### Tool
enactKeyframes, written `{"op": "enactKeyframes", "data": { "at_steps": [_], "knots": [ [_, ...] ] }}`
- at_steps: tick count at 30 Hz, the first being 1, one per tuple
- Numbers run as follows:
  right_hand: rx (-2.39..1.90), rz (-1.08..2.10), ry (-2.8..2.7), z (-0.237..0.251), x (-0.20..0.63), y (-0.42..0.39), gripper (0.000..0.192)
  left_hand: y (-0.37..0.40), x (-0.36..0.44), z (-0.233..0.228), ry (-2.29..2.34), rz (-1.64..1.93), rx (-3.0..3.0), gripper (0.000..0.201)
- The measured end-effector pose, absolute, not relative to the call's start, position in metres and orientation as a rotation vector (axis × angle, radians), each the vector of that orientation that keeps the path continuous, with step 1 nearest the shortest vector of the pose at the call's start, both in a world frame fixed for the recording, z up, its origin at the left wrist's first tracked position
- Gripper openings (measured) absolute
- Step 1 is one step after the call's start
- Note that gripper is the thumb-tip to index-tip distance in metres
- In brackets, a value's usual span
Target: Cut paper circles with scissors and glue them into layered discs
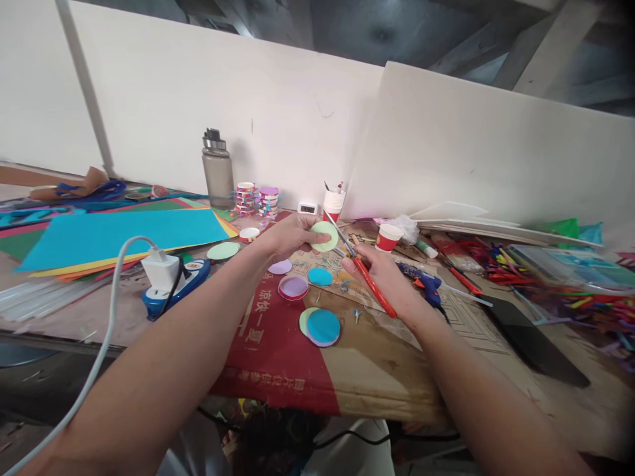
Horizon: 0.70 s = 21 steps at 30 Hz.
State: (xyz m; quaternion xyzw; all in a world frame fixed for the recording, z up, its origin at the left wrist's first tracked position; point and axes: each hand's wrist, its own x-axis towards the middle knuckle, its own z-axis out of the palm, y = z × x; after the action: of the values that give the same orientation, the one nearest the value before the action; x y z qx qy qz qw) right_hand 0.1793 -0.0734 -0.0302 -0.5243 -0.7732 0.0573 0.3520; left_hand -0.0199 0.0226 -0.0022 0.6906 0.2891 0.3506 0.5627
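So, left hand [292, 235] pinching a pale-green paper disc [325, 239], right hand [381, 268] gripping red-handled scissors [378, 297], blue paper disc [320, 277] below the left fingers.

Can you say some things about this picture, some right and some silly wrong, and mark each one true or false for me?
1. The left hand holds a light green paper circle. True.
2. The right hand is holding a spoon. False: the right hand holds scissors with orange-red handles.
3. The bottle is lying on its side. False: the bottle stands upright.
4. A big blue sheet lies on top of other coloured sheets. True.
5. The small white clock is on the floor. False: the small white clock is on the table.
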Motion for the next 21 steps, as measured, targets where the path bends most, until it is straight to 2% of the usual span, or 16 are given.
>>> {"op": "enactKeyframes", "data": {
  "at_steps": [9, 13, 21],
  "knots": [
    [-1.377, 0.179, -2.027, -0.027, 0.178, -0.076, 0.039, 0.023, -0.028, 0.001, 0.701, 0.735, 1.724, 0.022],
    [-1.358, 0.33, -2.002, -0.028, 0.177, -0.076, 0.041, 0.023, -0.03, 0.001, 0.696, 0.72, 1.788, 0.02],
    [-1.142, 0.575, -1.593, -0.034, 0.175, -0.069, 0.042, 0.01, -0.012, -0.006, 0.56, 0.688, 2.001, 0.016]
  ]
}}
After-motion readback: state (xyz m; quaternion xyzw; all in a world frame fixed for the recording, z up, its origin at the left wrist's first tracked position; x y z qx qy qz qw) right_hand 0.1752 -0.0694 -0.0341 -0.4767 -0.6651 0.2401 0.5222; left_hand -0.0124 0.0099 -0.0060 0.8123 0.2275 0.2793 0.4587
